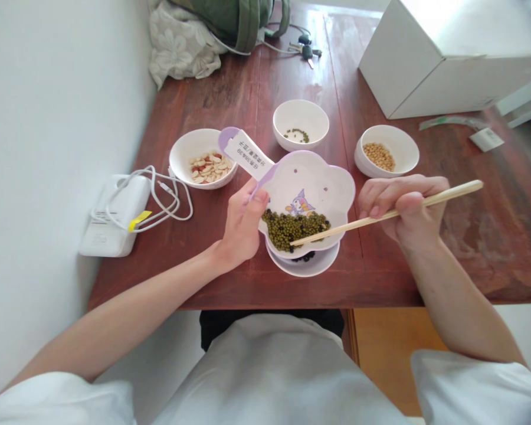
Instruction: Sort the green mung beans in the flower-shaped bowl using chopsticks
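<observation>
- Table (380, 277): dark red wood, wall (48, 147) along L side; all items below sit on it, within reach of seated person.
- Box (442, 65): white card, far R corner, apparently kept back from work area.
- Bag (239, 20): green, far end, next to floral cloth (181, 50); both likewise set aside.
- Charger (112, 215): white, by wall, w/ loose cable (159, 198).
- Flower bowl (327, 183): front centre, tilted toward person, rim propped on saucer (323, 265). Tilt likely pools contents low for easy reach.
- Mung beans (294, 229): bulk at low side of flower bowl.
- Black beans (304, 257): few, in saucer, mostly hidden by flower bowl.
- Peanut bowl (183, 147): L of flower bowl, holds split peanuts.
- Back bowl (301, 112): far side, small mung bean heap only.
- Soybean bowl (400, 139): R side, yellow soybeans, apart from others.
- L hand (243, 227): fingers closed, thumb on top, pinching tab (245, 154) at bowl rim; grip seems to steady the tilt. Tab is purple-edged, printed; cannot tell if attached to bowl.
- R hand (402, 209): fingers curled snug round chopsticks (387, 213), writing-style grip for fine control; tips together, resting in mung beans.
- Keys (305, 50): far end, by bag.
</observation>
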The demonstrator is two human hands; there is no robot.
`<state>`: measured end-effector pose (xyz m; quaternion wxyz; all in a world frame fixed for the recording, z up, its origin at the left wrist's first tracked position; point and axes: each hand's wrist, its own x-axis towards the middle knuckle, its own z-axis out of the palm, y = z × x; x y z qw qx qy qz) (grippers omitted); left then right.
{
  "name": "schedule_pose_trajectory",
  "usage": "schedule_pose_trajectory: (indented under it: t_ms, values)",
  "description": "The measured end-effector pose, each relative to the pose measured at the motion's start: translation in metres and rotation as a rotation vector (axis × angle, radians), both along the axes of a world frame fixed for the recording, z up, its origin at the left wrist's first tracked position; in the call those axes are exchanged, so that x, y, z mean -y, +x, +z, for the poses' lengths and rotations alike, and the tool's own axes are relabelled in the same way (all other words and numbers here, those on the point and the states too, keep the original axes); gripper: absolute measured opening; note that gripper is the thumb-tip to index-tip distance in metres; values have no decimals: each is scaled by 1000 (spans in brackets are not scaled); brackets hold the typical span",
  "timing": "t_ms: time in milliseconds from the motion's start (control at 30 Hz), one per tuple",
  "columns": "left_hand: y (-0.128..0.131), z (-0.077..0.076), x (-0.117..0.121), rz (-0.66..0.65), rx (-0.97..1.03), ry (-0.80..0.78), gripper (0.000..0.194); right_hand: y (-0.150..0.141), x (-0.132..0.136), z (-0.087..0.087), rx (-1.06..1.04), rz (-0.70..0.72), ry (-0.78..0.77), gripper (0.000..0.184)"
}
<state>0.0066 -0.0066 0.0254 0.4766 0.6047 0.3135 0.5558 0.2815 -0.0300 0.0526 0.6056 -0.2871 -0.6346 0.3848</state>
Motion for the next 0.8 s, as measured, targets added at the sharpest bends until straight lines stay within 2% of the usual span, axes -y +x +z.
schedule_pose_trajectory:
  t_ms: [333,800]
  values:
    - [0,0,-2,-34,39,91,47,2,1,-4,20,35,-29,46]
    - [1,1,0,-21,34,18,50,0,-1,-6,-10,49,-25,45]
